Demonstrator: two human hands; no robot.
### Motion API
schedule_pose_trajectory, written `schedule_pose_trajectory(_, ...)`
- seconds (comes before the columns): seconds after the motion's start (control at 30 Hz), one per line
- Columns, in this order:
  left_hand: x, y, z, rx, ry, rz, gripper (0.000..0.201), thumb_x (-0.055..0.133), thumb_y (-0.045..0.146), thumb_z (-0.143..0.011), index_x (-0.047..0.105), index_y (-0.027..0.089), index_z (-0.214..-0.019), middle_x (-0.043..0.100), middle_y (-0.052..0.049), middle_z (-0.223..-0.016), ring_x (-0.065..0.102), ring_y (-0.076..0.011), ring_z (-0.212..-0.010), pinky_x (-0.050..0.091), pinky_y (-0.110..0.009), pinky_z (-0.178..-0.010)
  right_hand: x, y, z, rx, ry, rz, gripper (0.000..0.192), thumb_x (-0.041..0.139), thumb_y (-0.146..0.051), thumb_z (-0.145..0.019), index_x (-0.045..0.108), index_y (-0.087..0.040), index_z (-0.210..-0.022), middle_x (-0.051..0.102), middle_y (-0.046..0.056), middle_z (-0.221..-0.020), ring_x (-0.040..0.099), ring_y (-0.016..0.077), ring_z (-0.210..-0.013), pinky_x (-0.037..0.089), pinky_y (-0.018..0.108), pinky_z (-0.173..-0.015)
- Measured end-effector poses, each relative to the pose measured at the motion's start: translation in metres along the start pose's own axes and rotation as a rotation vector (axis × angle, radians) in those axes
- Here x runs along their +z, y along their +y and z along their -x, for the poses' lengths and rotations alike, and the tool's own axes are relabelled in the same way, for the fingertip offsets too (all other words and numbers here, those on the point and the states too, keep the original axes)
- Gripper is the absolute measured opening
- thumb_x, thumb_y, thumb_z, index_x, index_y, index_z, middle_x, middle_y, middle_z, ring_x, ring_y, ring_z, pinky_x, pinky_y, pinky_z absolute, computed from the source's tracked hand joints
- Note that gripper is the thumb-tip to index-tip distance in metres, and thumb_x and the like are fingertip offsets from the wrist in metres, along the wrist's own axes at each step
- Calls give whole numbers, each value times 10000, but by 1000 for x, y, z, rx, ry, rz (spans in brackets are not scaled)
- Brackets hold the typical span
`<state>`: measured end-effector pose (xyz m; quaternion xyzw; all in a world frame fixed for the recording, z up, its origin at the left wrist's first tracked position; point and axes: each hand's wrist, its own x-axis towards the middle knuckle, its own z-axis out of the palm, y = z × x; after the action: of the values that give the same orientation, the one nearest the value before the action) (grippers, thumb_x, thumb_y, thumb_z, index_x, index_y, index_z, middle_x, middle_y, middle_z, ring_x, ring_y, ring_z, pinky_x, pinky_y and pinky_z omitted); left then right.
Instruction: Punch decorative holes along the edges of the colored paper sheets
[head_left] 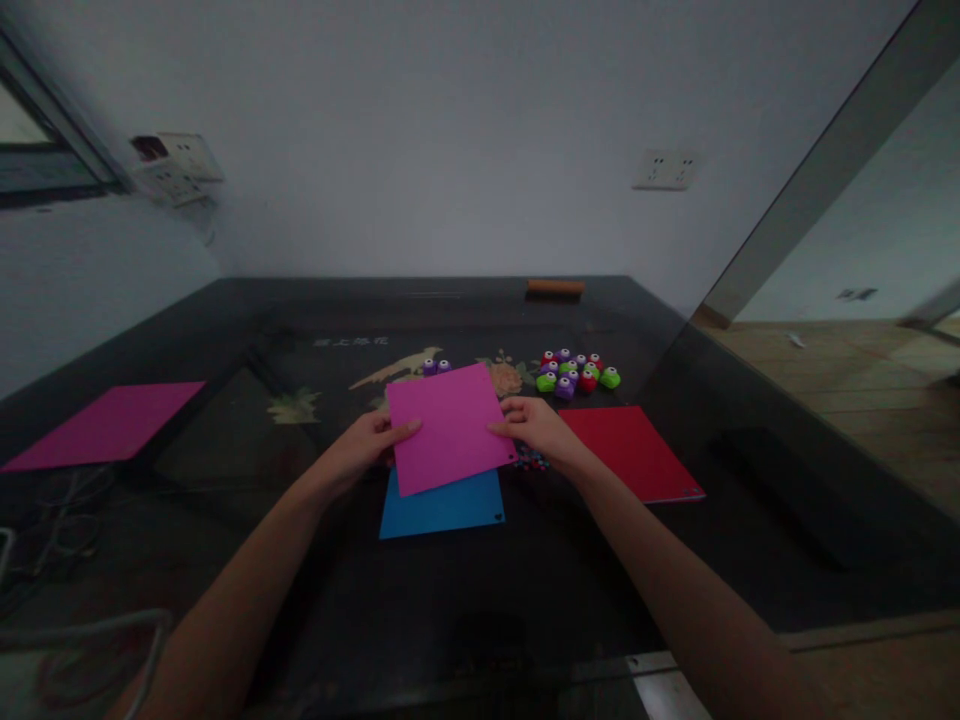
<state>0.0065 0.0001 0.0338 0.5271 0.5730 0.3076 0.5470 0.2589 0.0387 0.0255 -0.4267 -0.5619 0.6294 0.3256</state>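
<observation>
You've got the magenta sheet (pixel 450 428) between both hands, out in the middle of the dark glass table (pixel 750 520). Your left hand (pixel 365 447) grips its left edge, thumb lying on top of the paper and pointing right, the other fingers tucked underneath where you can't see them. Your right hand (pixel 541 425) takes the right edge, thumb on top, fingers curled loosely together behind the edge. So it's a pinch on each side.

The sheet sits skewed: its long axis runs from near you towards the wall, leaning a little to the left at the far end, so the top corners are turned anticlockwise and the lower right corner dips towards your right wrist. Whether it lies flat or is lifted slightly, you cannot tell from here.

Under its near end lies a blue sheet (pixel 442 505), squarer to you, with a small cut-out near its right corner. Just to the right of your right hand is a red sheet (pixel 634 452), and small dark bits (pixel 531 460) show beside your right palm. Beyond that, a cluster of little punches (pixel 576 372) in green, purple and red; two more purple punches (pixel 436 366) peek over the sheet's far edge. Well off to the left lies a second magenta sheet (pixel 105 425).
</observation>
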Motion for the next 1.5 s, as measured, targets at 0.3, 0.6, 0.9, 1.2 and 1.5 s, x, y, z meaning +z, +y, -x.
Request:
schedule_pose_trajectory(0.3, 6, -6, 2, 35, -200, -110, 357, 602, 494, -747, 589, 142, -688, 551, 10, -569, 416, -91, -466, 298, -221, -464, -5, 0, 2, 7, -24, -40, 313, 723, -179, -639, 565, -157, -909, 648, -14, -676, 590, 105, -528, 441, 225, -527)
schedule_pose_trajectory(0.6, 13, -2, 4, 138, -170, -66, 366, 583, 484, -758, 576, 131, -664, 585, -13, -547, 417, -87, -436, 279, -218, -447, -1, -1, -5, -97, 75, -24, 426, 760, -256, -609, 551, -164, -969, 651, -16, -685, 598, 121, -540, 454, 247, -546)
schedule_pose_trajectory(0.9, 7, -2, 1, 214, -69, -87, 267, 621, 406, -722, 574, 144, -731, 577, 8, -514, 443, -100, -423, 292, -215, -420, -2, -11, -16, -173, 110, 12, 371, 773, -260, -591, 585, -176, -900, 596, -52, -611, 555, 99, -540, 420, 230, -549)
schedule_pose_trajectory(1.2, -11, -3, -3, 207, 135, 98, 240, 697, 363, -640, 616, 138, -658, 605, -17, -514, 506, -122, -441, 332, -212, -423, -1, -12, -47, -267, 228, 230, 330, 512, -464, -789, 607, -155, -856, 636, 21, -700, 543, 111, -555, 406, 232, -525)
schedule_pose_trajectory(1.5, -25, -9, -15, 301, 539, 310, 318, 673, 432, -598, 569, 132, -594, 548, 10, -440, 466, -103, -393, 323, -206, -408, 36, -13, -102, -332, 370, 677, 158, 532, -257, -793, 639, -152, -843, 651, 58, -818, 580, 168, -760, 429, 276, -677)
